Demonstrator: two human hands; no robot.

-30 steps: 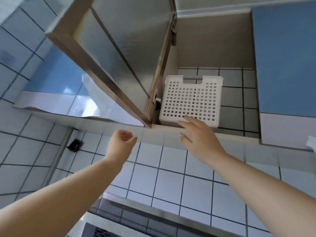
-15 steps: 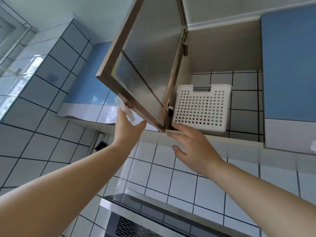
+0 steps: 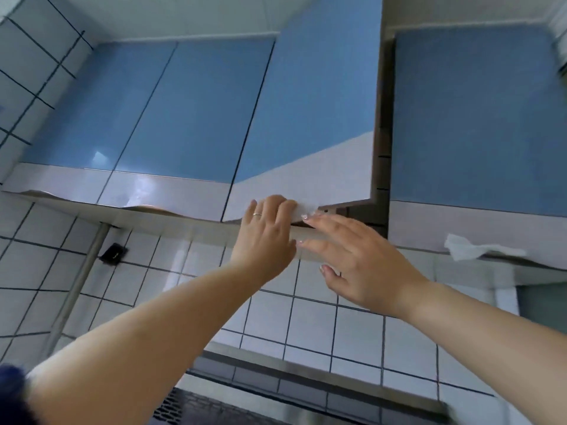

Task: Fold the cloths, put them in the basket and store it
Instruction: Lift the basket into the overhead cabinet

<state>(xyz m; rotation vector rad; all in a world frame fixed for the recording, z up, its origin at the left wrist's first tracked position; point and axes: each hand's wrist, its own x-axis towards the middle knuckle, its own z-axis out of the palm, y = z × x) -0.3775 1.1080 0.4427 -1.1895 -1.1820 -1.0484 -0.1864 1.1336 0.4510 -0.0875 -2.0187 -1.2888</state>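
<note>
The blue wall cabinet door (image 3: 313,118) with a white lower band is almost shut, leaving a narrow dark gap (image 3: 382,167) at its right side. The basket and the cloths are hidden behind it. My left hand (image 3: 264,237) presses on the door's white lower band near the bottom edge. My right hand (image 3: 352,259) is beside it with straight fingers, its fingertips at the door's bottom corner.
More blue cabinet doors (image 3: 153,111) run to the left and another one (image 3: 478,118) to the right. A white scrap (image 3: 472,248) hangs under the right cabinet. A metal pipe (image 3: 76,283) runs down the tiled wall, and a steel range hood (image 3: 276,388) lies below.
The door has swung from wide open to almost shut, hiding the white basket. My left hand went with the door's lower edge, and my right hand left the basket for the door's corner.
</note>
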